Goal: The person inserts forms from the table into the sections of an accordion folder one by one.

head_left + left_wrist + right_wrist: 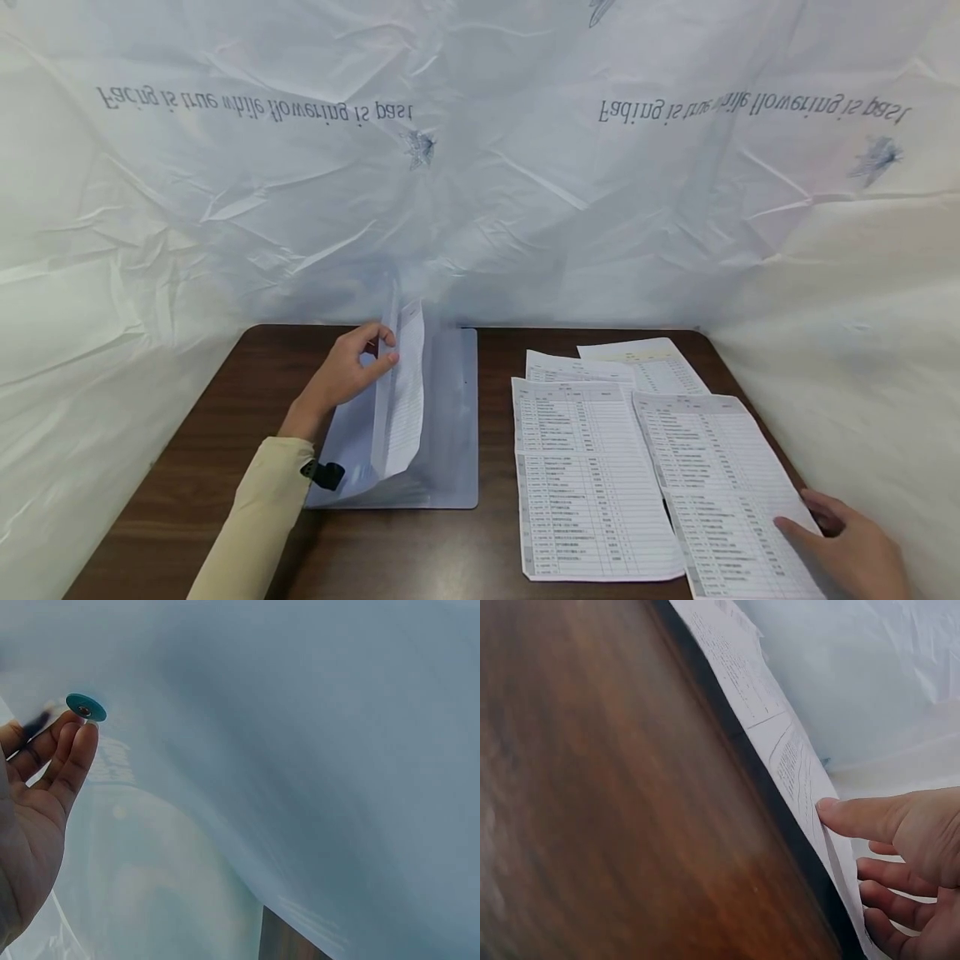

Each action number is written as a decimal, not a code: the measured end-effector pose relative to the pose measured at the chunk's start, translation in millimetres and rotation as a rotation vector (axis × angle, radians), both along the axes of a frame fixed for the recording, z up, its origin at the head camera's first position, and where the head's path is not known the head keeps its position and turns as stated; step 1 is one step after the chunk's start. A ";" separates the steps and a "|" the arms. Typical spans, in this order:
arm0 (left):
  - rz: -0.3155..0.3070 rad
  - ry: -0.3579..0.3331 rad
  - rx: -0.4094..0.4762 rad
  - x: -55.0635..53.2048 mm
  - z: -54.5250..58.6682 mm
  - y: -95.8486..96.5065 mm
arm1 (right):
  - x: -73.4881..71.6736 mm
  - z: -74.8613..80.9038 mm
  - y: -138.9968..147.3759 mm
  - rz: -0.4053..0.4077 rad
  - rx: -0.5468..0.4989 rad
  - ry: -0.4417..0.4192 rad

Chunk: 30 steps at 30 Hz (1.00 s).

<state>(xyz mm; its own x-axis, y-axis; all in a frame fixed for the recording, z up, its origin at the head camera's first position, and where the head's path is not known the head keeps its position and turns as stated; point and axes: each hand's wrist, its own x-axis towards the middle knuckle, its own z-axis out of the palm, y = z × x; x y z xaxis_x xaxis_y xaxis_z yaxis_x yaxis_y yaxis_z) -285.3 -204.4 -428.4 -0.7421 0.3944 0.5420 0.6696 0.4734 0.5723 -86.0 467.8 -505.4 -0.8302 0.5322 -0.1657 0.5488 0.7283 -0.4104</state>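
On the left of the table lies a translucent plastic document folder (456,417). My left hand (348,367) pinches its raised flap between thumb and fingers. A round teal button (85,708) shows at those fingertips in the left wrist view. A printed paper (407,400) stands tilted along the lifted plastic, its lower end bent. Over at the right edge, my right hand (858,550) holds a printed sheet (720,483) by its right side. The thumb (836,815) is on the sheet's face, and the other fingers are at its edge.
Another printed sheet (592,492) lies left of the held one. Behind them, further papers (656,371) overlap near the table's back right corner. White plastic sheeting (495,208) rises behind and beside the brown table (202,433).
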 end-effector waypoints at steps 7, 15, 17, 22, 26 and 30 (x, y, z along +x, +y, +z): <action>-0.002 0.014 -0.005 -0.2 0.8 0.3 | -1.1 0.6 -4.4 -0.013 0.024 0.050; 0.006 0.018 -0.008 -2.1 1.1 -0.5 | -3.1 -3.4 2.8 -0.004 0.021 0.079; 0.000 0.016 -0.009 -2.2 1.2 -0.5 | -2.7 -1.9 7.2 0.023 0.034 0.065; -0.010 0.011 -0.009 -1.9 1.1 -0.7 | -0.2 7.0 20.3 0.098 0.061 0.052; 0.003 0.008 -0.008 -1.1 1.3 -1.2 | -0.8 17.8 29.9 0.100 0.036 0.072; 0.014 0.005 -0.011 0.0 0.7 -2.6 | -3.1 27.9 30.8 0.020 -0.059 0.072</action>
